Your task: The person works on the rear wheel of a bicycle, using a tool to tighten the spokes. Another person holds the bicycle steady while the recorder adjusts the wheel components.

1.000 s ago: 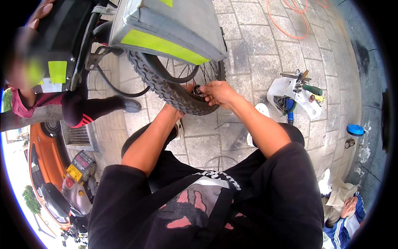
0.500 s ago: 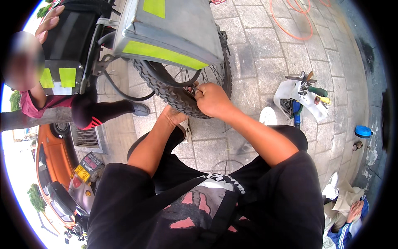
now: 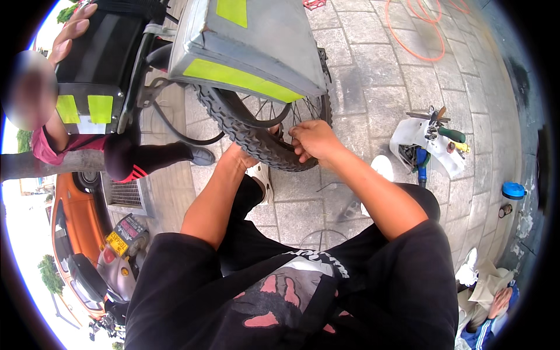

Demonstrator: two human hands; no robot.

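A knobby black bicycle tire (image 3: 239, 131) on a spoked wheel stands in front of me, partly under a grey box. My left hand (image 3: 244, 155) is closed round the tire from its left side. Most of its fingers are hidden behind the tread; fingertips seem to show by the rim. My right hand (image 3: 315, 142) is at the wheel's right side, close to the rim and spokes. Its fingers are bent and apart, with no object visible in them.
The grey metal box (image 3: 251, 58) with yellow-green strips overhangs the wheel. At right on the paving stand a white tool container (image 3: 402, 140) and a blue round item (image 3: 513, 190). An orange hose (image 3: 417, 55) lies beyond. Another person's hand (image 3: 73, 32) rests on a black case (image 3: 105, 58).
My right hand has drawn back slightly to the right from the rim, its fingers loosening from a pinch. My left hand stays at the tire. The view has shifted a little.
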